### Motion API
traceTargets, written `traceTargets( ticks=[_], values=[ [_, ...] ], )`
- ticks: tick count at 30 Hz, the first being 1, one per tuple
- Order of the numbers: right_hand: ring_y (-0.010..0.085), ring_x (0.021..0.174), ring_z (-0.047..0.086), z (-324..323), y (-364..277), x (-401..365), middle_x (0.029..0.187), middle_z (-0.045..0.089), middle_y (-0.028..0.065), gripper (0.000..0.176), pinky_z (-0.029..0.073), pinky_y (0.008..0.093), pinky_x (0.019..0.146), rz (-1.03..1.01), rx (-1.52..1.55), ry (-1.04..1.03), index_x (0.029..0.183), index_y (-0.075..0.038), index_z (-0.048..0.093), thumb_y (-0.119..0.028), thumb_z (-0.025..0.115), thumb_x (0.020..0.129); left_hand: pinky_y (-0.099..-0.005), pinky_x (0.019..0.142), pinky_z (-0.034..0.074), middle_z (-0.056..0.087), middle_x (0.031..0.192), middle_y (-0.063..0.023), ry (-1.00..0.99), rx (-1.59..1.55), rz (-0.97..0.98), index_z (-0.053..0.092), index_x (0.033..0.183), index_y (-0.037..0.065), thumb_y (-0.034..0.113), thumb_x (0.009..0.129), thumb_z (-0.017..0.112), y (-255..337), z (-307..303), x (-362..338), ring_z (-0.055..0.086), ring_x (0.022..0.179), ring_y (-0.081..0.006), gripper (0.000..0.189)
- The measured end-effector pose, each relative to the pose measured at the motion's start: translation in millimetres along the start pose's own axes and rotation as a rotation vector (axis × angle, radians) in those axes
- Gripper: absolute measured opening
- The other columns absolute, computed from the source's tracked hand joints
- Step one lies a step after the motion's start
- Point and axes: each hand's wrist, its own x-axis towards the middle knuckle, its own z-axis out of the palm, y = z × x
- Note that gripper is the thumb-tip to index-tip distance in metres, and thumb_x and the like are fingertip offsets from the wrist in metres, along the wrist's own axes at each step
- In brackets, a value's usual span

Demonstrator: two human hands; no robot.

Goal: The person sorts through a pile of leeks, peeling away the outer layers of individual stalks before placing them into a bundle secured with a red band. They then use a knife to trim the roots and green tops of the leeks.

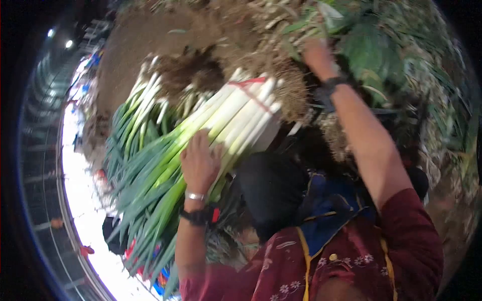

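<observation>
A large bundle of thick green onions (221, 125) lies across the middle, its white stalks bound by a red tie (249, 86) near the roots. On top of the stalks, my left hand (200, 161) rests flat with its fingers spread. My right hand (317, 54) reaches up and away, to the loose leaves and stalks (301, 27) beyond the roots. Its fingertips are blurred and partly hidden among the leaves, so whether they grip anything cannot be made out.
Another bunch of green onions (145, 100) lies to the left, beside brown root clumps (201, 72). Bare soil (145, 37) covers the upper left. Heaped green leaves and trimmings (371, 50) fill the right side. My dark-clad knee (271, 190) is close to the bundle.
</observation>
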Motion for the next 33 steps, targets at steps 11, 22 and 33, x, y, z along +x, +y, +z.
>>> traceTargets(
  ticks=[11, 22, 33],
  values=[
    [0.0324, 0.115, 0.055, -25, -117, -42, 0.126, 0.057, 0.0121, 0.04, 0.046, 0.0434, 0.095, -0.657, 0.19, -0.533, 0.133, -0.013, 0.054, -0.032, 0.048, 0.098, -0.0437, 0.091, 0.046, 0.061, 0.117, -0.0155, 0.04, -0.312, -0.004, 0.055, 0.127, 0.007, 0.033, 0.086, 0.063, -67, 25, -2, 0.058, 0.11, -0.034, 0.05],
    [0.029, 0.111, 0.06, -40, -39, -39, 0.131, 0.058, 0.0142, 0.039, 0.048, 0.0411, 0.091, -0.368, 0.571, -0.539, 0.13, -0.01, 0.056, -0.031, 0.054, 0.098, -0.0432, 0.088, 0.046, 0.066, 0.102, -0.0162, -0.125, -0.138, -0.154, 0.07, 0.103, 0.005, 0.021, 0.075, 0.072, -112, -21, -23, 0.061, 0.101, -0.0332, 0.033],
    [0.0257, 0.071, 0.061, -31, 150, -173, 0.083, 0.068, 0.014, 0.03, 0.047, 0.042, 0.068, 0.746, 0.511, -0.521, 0.105, -0.002, 0.068, -0.026, 0.061, 0.09, -0.0374, 0.073, 0.051, 0.064, 0.087, -0.0153, -0.085, -0.318, -0.051, 0.065, 0.092, -0.001, -0.001, 0.067, 0.073, -144, 3, -13, 0.063, 0.079, -0.0301, 0.026]
  ],
)
